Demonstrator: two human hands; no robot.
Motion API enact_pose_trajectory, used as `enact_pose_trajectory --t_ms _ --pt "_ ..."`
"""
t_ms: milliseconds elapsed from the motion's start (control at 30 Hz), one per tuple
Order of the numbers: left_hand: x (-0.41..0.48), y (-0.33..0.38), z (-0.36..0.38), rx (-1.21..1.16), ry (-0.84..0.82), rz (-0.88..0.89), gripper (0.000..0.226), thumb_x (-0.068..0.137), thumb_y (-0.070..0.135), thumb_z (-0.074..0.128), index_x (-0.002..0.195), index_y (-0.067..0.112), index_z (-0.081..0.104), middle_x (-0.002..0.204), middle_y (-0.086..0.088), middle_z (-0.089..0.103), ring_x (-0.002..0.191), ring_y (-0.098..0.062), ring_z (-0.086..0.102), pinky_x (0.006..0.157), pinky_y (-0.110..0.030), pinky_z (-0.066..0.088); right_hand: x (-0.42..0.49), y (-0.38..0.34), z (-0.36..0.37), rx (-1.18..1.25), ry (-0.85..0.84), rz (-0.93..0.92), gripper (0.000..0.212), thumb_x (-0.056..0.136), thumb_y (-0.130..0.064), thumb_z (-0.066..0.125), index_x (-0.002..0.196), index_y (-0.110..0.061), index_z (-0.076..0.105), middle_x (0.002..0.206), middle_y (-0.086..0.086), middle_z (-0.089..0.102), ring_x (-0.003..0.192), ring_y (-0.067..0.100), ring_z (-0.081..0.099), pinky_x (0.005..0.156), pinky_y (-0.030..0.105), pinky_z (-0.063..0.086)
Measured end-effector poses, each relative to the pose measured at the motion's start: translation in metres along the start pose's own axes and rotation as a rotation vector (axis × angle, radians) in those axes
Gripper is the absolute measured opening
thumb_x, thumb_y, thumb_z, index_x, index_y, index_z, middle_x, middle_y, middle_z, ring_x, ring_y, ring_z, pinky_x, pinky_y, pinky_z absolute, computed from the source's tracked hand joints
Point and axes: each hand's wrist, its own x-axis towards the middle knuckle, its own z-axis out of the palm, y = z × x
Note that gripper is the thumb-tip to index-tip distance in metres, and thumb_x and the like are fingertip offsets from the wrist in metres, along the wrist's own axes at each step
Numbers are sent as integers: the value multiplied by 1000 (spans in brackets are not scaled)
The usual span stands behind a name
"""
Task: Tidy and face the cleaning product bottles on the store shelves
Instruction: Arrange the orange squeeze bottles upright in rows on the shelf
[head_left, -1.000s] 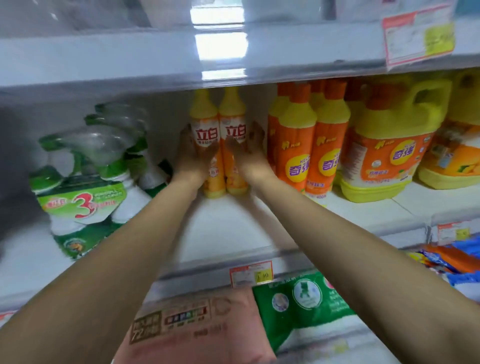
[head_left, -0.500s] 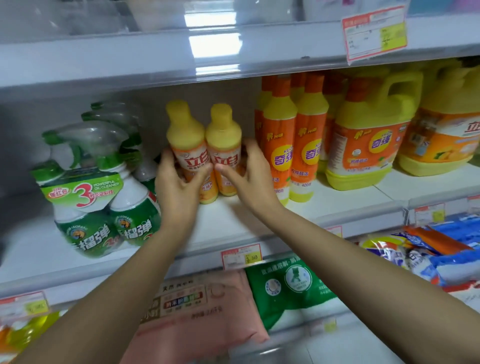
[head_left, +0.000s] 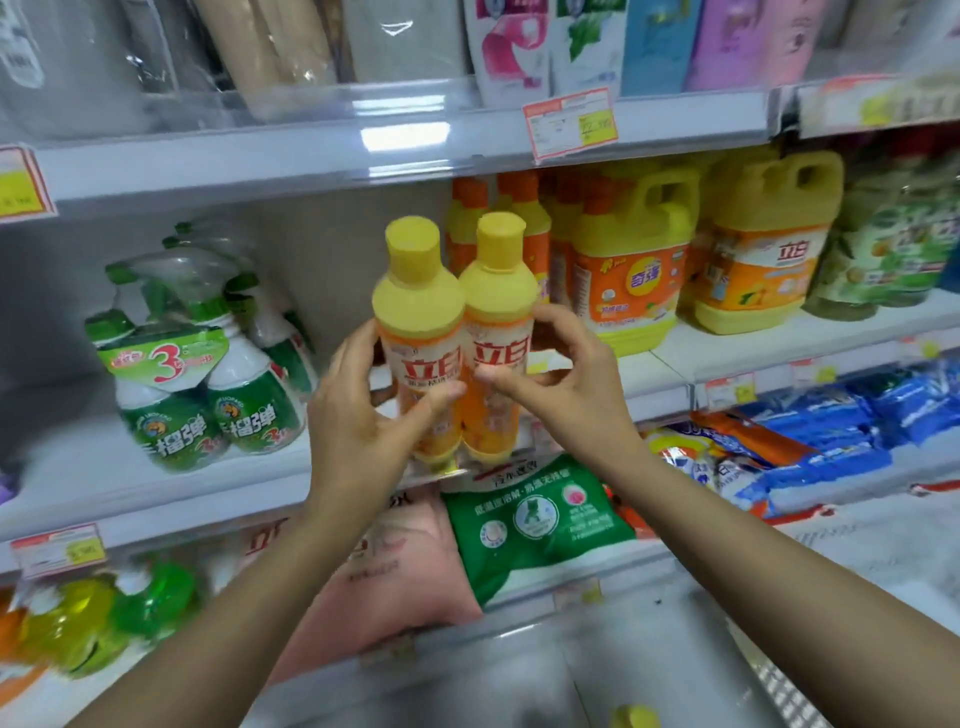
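Two yellow-capped orange bottles stand side by side at the front edge of the middle shelf (head_left: 156, 483), labels facing me. My left hand (head_left: 358, 415) grips the left bottle (head_left: 418, 312), its thumb across the label. Around the right bottle (head_left: 498, 306) curl the fingers of my right hand (head_left: 566, 384), with the thumb on its front. The bottles' bases sit at the shelf lip.
Green spray bottles (head_left: 208, 384) in a bundled pack stand to the left. Orange bottles (head_left: 467, 218) and big yellow jugs (head_left: 634, 260) fill the shelf to the right. Bagged goods (head_left: 535, 525) lie on the shelf below; pouches (head_left: 519, 41) stand above.
Both hands have drawn the two bottles forward from the back of the shelf to its front edge. The view has pulled back and shows more shelves.
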Motion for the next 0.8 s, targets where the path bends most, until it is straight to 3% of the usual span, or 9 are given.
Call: enact_pose_trajectory --t_ms 67,167,300,400,467,567,600,700,800 --pt "-25 1 10 -52 -72 -36 71 72 55 72 128 16 53 120 3 64 110 -12 62 84 -28 56 -21 8 -16 -35 -32 65 51 71 -31 87 115 -15 65 103 -5 71 94 6 65 72 25 58" --pt "-64 -6 29 -166 -158 -164 63 65 55 75 117 26 56 112 12 67 99 -6 68 77 -32 60 -56 29 -35 -54 -96 183 45 68 -25 89 107 -22 67 94 -11 73 87 -1 66 71 16 53" --pt "-125 -33 58 -256 -251 -377 58 52 49 79 104 36 58 98 26 70 87 3 69 70 -18 56 -100 63 -48 -84 -135 302 43 67 -23 89 102 -31 66 91 -19 73 87 0 68 75 18 55" --pt "-168 -62 77 -204 -347 -497 55 50 50 80 97 40 54 91 36 66 82 10 65 62 -9 50 -124 86 -52 -85 -138 352 39 69 -25 87 102 -28 65 93 -13 72 88 0 67 76 18 55" --pt "-195 -86 86 -169 -433 -568 54 56 46 81 102 38 54 94 29 69 84 8 67 63 -12 52 -138 101 -54 -72 -151 409 40 70 -22 87 101 -26 63 94 -8 72 85 2 66 75 19 55" --pt "-232 -123 95 -70 -562 -625 54 59 48 79 106 37 54 99 16 70 90 -4 69 73 -36 58 -158 126 -59 -102 -182 481 43 70 -23 89 105 -23 64 93 -4 71 84 11 65 77 29 57" --pt "-244 -133 97 -41 -602 -638 53 59 49 78 105 42 52 98 17 69 90 -2 68 75 -36 58 -165 134 -60 -108 -182 504 43 69 -24 89 105 -23 64 93 -4 71 85 13 64 78 33 57" --pt "-270 -147 104 16 -671 -664 51 57 47 78 99 42 50 92 24 68 86 16 61 69 -11 48 -183 154 -64 -96 -146 583 42 71 -25 88 105 -22 64 94 -7 71 86 12 64 83 37 56" --pt "-290 -150 109 18 -729 -689 51 58 44 82 95 35 47 87 28 66 83 24 55 65 -2 40 -194 164 -65 -65 -124 629 41 73 -25 85 108 -18 64 99 -4 73 91 21 67 87 41 56"
